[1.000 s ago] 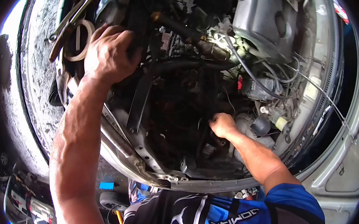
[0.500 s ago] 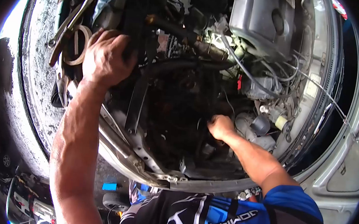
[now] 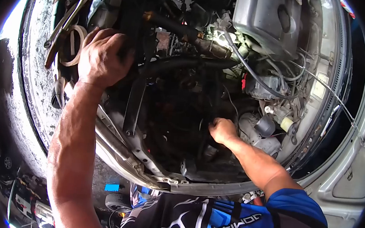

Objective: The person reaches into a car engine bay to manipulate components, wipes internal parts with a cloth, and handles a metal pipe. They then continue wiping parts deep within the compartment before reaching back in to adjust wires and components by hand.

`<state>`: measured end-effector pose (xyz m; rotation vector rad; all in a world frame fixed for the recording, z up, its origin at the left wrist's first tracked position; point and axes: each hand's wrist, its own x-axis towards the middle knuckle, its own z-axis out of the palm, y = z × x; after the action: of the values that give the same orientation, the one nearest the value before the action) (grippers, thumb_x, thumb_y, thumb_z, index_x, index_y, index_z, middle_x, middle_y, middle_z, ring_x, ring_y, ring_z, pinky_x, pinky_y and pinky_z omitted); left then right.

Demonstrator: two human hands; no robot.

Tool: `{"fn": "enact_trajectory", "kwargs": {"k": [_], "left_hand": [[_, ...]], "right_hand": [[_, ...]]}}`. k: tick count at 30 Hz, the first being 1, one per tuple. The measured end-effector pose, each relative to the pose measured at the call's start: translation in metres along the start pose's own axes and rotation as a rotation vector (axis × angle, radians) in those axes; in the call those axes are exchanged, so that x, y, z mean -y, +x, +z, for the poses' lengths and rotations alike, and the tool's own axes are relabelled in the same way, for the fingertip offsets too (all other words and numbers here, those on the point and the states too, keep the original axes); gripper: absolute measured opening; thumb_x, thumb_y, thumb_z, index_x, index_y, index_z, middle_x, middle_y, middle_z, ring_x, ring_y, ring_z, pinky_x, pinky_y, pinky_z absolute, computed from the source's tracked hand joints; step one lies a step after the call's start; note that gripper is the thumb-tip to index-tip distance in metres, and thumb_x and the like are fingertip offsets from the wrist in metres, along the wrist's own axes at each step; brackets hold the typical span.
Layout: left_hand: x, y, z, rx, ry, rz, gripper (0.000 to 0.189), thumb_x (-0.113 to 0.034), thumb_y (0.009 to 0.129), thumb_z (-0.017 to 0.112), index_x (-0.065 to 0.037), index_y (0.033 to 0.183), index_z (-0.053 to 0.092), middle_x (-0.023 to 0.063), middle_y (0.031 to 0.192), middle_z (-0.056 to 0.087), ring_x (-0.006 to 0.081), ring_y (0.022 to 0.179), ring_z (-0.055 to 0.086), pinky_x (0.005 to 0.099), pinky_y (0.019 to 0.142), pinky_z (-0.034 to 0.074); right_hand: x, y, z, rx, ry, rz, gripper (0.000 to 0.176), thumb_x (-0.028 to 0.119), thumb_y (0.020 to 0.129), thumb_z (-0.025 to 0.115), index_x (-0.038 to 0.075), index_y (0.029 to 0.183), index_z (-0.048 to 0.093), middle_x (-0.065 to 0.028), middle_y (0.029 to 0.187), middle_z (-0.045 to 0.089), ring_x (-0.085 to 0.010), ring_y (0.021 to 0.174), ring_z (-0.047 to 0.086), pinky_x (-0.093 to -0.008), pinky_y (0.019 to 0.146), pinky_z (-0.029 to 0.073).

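My left hand is closed around a dark part at the upper left of the engine bay; what it grips is hidden in shadow. A tan ring and metal wrenches lie just left of it. My right hand is closed at the dark middle of the bay, its fingertips in shadow, and what they hold cannot be made out. A thin wire runs down close to that hand. Above it a black hose crosses the bay.
A grey metal cover fills the upper right. The front body edge curves below my arms. At the right are a grey cylinder cap, a black hose and a door panel. A wheel lies on the ground below.
The view has shifted slightly, so the engine bay and my left arm sit a little further left. Both hands keep nearly the same places and remain closed.
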<state>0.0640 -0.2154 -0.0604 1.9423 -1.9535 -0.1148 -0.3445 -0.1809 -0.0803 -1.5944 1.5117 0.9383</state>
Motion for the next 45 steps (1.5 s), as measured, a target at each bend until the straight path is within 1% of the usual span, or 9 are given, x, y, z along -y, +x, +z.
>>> {"fn": "enact_trajectory", "kwargs": {"k": [6,8,12,14,18,19,24,26,45], "left_hand": [[-0.002,0.001,-0.003,0.036,-0.021,0.003,0.025,-0.023,0.075,0.077,-0.011,0.095,0.068,0.0080,0.092,0.072,0.0271,0.101,0.067,0.0454,0.103,0.045],[-0.002,0.000,-0.005,0.066,-0.012,-0.023,0.028,-0.020,0.076,0.076,-0.007,0.100,0.068,0.0105,0.101,0.071,0.0301,0.104,0.066,0.0460,0.103,0.045],[0.001,0.002,0.000,0.000,-0.005,-0.016,0.028,-0.024,0.074,0.077,-0.011,0.097,0.068,0.0070,0.095,0.072,0.0273,0.102,0.066,0.0455,0.103,0.045],[0.000,-0.001,-0.002,0.071,0.016,-0.022,0.030,-0.021,0.076,0.076,-0.007,0.102,0.069,0.0106,0.103,0.071,0.0290,0.106,0.066,0.0451,0.103,0.045],[0.000,0.000,-0.002,0.097,0.036,-0.022,0.030,-0.021,0.077,0.075,-0.008,0.103,0.069,0.0100,0.104,0.071,0.0283,0.107,0.066,0.0452,0.103,0.044],[0.000,0.000,0.000,0.032,0.035,-0.003,0.029,-0.024,0.073,0.077,-0.012,0.098,0.069,0.0056,0.097,0.072,0.0267,0.102,0.066,0.0449,0.102,0.045],[0.000,-0.001,0.000,0.028,0.043,0.019,0.028,-0.024,0.075,0.076,-0.013,0.099,0.069,0.0059,0.098,0.072,0.0267,0.102,0.066,0.0445,0.101,0.046],[0.000,-0.001,0.000,0.089,0.055,-0.009,0.031,-0.023,0.078,0.075,-0.009,0.105,0.069,0.0110,0.105,0.071,0.0301,0.108,0.065,0.0441,0.102,0.045],[-0.002,0.001,0.002,0.052,0.080,0.011,0.026,-0.023,0.077,0.075,-0.011,0.099,0.069,0.0094,0.096,0.071,0.0297,0.100,0.066,0.0440,0.100,0.046]], "right_hand": [[-0.006,0.001,-0.001,-0.030,-0.010,-0.017,0.030,0.033,0.087,0.061,0.008,0.095,0.074,-0.0209,0.099,0.071,-0.0405,0.100,0.067,-0.0488,0.089,0.053],[-0.004,0.002,0.003,-0.005,-0.025,-0.016,0.031,0.033,0.087,0.061,0.008,0.095,0.075,-0.0208,0.100,0.071,-0.0400,0.100,0.067,-0.0488,0.089,0.053],[-0.005,0.007,0.000,0.006,-0.007,-0.027,0.031,0.033,0.086,0.060,0.009,0.097,0.075,-0.0203,0.100,0.071,-0.0397,0.100,0.067,-0.0484,0.089,0.054],[-0.005,0.003,0.003,0.001,0.013,-0.012,0.030,0.032,0.086,0.060,0.008,0.098,0.075,-0.0203,0.100,0.071,-0.0396,0.100,0.067,-0.0484,0.089,0.054],[-0.009,0.006,0.000,0.000,0.000,-0.036,0.030,0.031,0.085,0.059,0.008,0.097,0.075,-0.0201,0.099,0.071,-0.0397,0.100,0.067,-0.0483,0.089,0.054],[-0.007,0.004,0.000,0.004,0.006,-0.029,0.030,0.031,0.085,0.059,0.008,0.097,0.075,-0.0202,0.100,0.071,-0.0398,0.100,0.067,-0.0482,0.089,0.054],[-0.005,0.004,-0.002,0.049,-0.017,0.002,0.032,0.031,0.086,0.059,0.007,0.099,0.074,-0.0202,0.102,0.071,-0.0399,0.101,0.067,-0.0478,0.089,0.054],[-0.004,0.001,-0.005,0.037,0.001,-0.009,0.032,0.031,0.087,0.058,0.007,0.101,0.074,-0.0200,0.103,0.071,-0.0400,0.102,0.067,-0.0478,0.089,0.054],[-0.012,0.001,0.006,-0.009,0.031,-0.062,0.031,0.031,0.086,0.060,0.007,0.100,0.075,-0.0218,0.101,0.072,-0.0404,0.101,0.068,-0.0490,0.089,0.054]]}}
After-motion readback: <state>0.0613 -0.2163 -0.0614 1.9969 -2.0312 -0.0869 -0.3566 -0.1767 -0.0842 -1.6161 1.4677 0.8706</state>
